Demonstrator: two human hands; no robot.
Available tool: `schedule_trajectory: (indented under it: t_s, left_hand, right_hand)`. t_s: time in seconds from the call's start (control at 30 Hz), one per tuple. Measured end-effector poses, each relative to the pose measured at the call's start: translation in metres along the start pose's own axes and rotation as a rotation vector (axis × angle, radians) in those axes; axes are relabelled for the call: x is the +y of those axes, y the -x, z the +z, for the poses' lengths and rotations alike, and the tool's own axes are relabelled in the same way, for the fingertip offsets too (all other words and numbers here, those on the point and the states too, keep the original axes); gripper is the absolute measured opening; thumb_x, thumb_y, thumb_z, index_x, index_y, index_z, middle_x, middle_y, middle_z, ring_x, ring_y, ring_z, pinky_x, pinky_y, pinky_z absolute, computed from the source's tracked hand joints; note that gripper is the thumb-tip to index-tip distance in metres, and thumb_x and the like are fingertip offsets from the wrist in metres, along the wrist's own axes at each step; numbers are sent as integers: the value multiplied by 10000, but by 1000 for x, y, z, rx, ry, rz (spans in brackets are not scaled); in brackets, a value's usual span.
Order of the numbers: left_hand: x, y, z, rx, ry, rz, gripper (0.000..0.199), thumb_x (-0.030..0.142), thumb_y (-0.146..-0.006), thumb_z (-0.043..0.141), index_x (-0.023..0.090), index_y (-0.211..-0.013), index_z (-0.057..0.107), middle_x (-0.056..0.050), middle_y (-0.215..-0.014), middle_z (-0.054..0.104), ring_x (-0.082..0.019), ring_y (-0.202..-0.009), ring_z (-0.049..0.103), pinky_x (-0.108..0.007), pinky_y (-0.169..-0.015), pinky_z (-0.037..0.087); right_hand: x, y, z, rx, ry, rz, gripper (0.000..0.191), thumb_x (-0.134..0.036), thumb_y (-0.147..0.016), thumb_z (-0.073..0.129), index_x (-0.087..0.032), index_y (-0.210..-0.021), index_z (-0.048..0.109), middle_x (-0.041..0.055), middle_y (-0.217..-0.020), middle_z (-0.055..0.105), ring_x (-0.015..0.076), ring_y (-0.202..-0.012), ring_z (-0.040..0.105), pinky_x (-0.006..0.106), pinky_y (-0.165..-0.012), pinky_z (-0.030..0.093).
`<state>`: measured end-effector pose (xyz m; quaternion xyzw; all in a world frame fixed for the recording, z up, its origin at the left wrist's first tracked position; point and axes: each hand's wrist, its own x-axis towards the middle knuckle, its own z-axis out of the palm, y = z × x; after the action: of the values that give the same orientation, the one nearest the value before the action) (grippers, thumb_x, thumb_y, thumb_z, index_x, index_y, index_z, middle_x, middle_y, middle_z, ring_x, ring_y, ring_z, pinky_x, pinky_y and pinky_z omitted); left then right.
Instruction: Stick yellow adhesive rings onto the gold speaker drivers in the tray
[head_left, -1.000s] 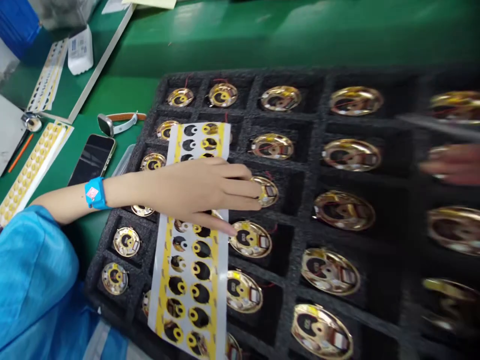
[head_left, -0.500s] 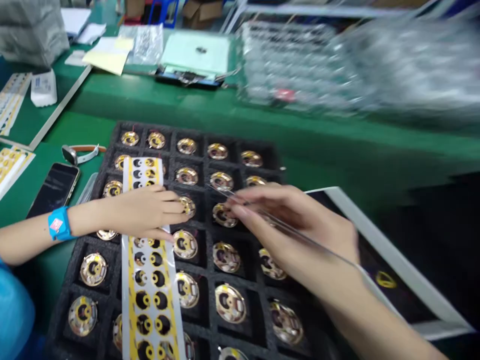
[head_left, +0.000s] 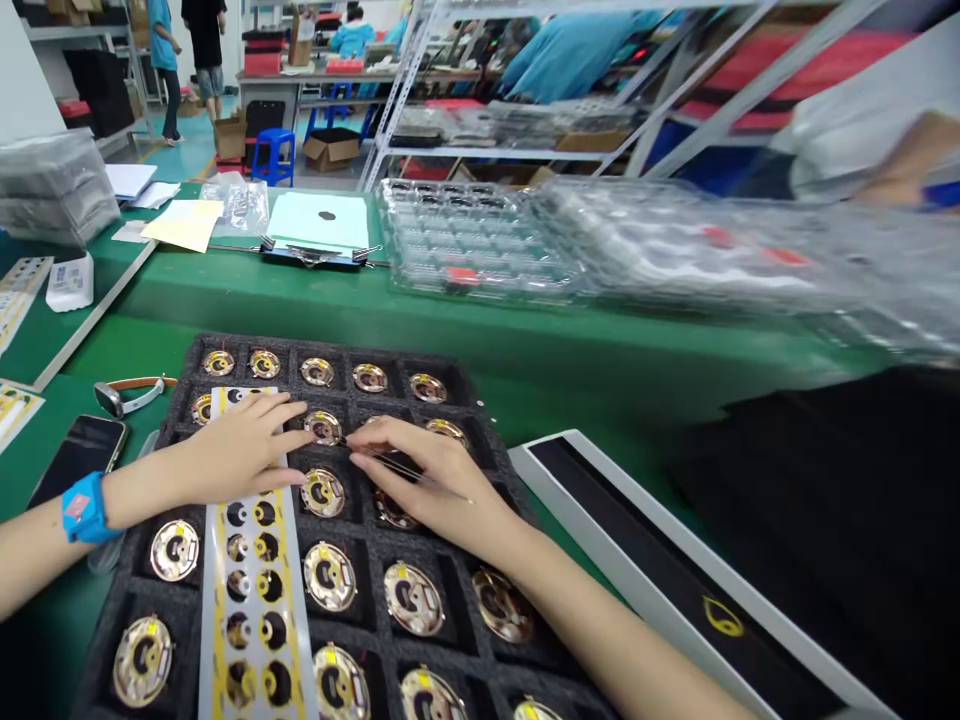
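Note:
My left hand point(head_left: 244, 450), with a blue band point(head_left: 86, 508) at the wrist, lies with spread fingers across a long yellow-and-grey sticker sheet point(head_left: 255, 600). Its fingertips reach a round gold watch-like part point(head_left: 324, 428) in a black foam tray point(head_left: 379, 530). My right hand point(head_left: 427, 470) pinches thin metal tweezers point(head_left: 412, 470), whose tips are at that same part. Whether the tips hold anything is too small to tell. Several more round gold parts sit in the tray's compartments, and the sheet lies over some of them.
A phone point(head_left: 81, 455) and a watch point(head_left: 124, 396) lie left of the tray. To the right is a long white-edged box point(head_left: 570, 490) with a black inside. Clear plastic trays point(head_left: 480, 240) and a clipboard point(head_left: 315, 225) stand along the raised green ledge. People and shelves are beyond.
The view has tilted up. My right hand has moved left with the tweezers, bringing their tips close to my left fingers. My left fingers are now more spread.

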<state>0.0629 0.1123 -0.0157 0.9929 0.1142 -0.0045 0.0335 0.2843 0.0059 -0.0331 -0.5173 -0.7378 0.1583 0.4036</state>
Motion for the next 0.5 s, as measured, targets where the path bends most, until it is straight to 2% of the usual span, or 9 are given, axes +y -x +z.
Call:
schedule_trajectory:
  t_s: [0.13,0.23,0.4,0.5]
  left_hand:
    - [-2,-2,4,13,55,-6,531,526,-971,384,175,-1342,526,-149,-1481,410,-364,-1379,339,-548,-1125,296]
    - [-1,-1,3,19,58,9,541,531,-974,367,168,-1335,539,-149,-1476,419,-375,-1369,343,-559,-1121,285]
    - [-3,-4,4,22,62,71,531,506,-985,365,150,-1350,512,-97,-1502,408,-357,-1391,317,-552,-1134,254]
    - [-3,-7,6,2,75,86,533,484,-988,379,118,-1359,491,-101,-1457,473,-340,-1406,309,-545,-1150,230]
  right_hand:
    - [-1,-2,1,-12,22,-56,107,-167,-872,568,-216,-919,651,49,-842,725,186,-763,690,321,-697,566]
    - [0,-2,5,48,39,-33,125,-163,-871,549,-225,-865,657,43,-819,730,184,-740,696,317,-686,567]
    - [5,1,12,240,32,158,77,-165,-840,581,-229,-832,622,18,-748,715,158,-639,693,282,-595,572]
    - [6,-1,12,291,-54,308,44,-207,-808,631,-220,-781,599,13,-690,704,161,-597,696,277,-552,577]
